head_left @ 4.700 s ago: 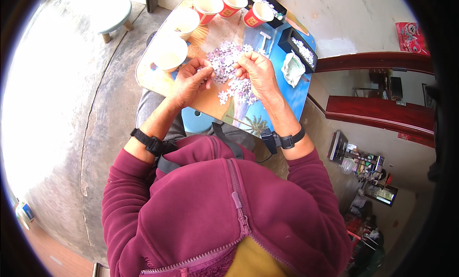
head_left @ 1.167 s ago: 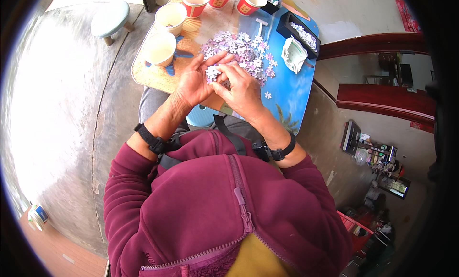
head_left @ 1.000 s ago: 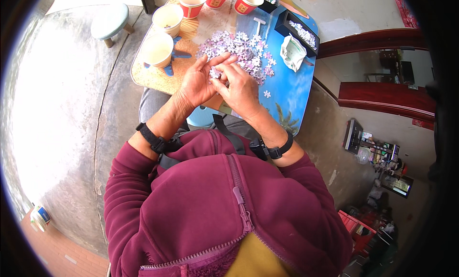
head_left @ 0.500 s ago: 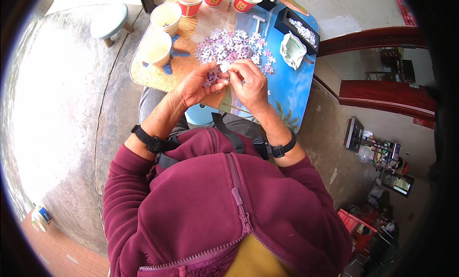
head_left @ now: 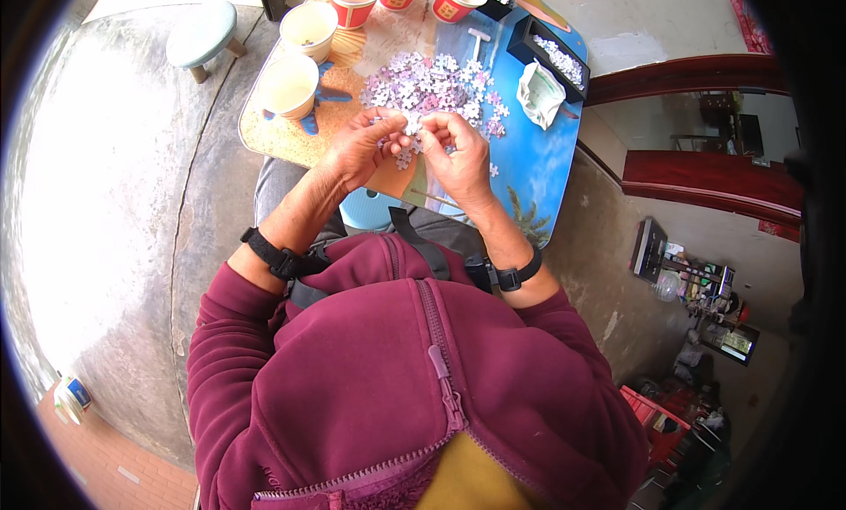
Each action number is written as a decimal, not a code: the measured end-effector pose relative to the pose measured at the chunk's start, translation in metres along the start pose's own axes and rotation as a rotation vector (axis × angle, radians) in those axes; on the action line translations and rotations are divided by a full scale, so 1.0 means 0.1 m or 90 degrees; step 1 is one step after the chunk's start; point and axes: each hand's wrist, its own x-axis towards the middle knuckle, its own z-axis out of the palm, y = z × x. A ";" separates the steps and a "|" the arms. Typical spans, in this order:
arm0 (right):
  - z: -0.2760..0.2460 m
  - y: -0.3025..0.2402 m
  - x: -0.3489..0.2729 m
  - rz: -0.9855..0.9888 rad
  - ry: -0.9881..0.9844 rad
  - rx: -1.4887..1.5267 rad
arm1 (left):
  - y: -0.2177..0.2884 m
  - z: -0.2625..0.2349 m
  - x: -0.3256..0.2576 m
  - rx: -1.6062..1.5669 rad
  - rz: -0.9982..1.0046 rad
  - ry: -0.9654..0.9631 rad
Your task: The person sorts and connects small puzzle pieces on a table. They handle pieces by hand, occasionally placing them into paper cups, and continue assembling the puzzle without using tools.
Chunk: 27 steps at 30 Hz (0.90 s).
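Observation:
Near the front edge of the table, my left hand (head_left: 359,147) and my right hand (head_left: 460,158) meet fingertip to fingertip. Between them is a pale jigsaw piece (head_left: 412,122), pinched from both sides; whether it is one piece or two joined I cannot make out. Just beyond my fingers spreads a heap of jigsaw pieces (head_left: 427,83), white and lilac, with a few strays under and beside my hands. My fingers hide part of the heap's near side.
Paper cups, among them a white cup (head_left: 291,85) and a red cup (head_left: 352,3), line the table's left and far edges. At the right stand a black tray (head_left: 520,45) of pieces and a crumpled white wrapper (head_left: 539,96). A pale stool (head_left: 204,36) is on the floor.
My left hand has turned from an opened, palm-up pose to a pinch on the pale piece. The fingertips of both hands have come together on it.

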 end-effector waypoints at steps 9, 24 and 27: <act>0.08 0.22 -0.01 0.226 -0.112 0.204 | -0.06 -0.03 0.03 -0.048 0.035 0.019; 0.07 0.12 0.07 0.180 -0.068 0.229 | -0.05 0.03 0.01 0.144 0.073 0.007; 0.06 0.11 0.10 0.160 -0.101 0.162 | -0.05 0.01 0.01 0.156 0.093 -0.014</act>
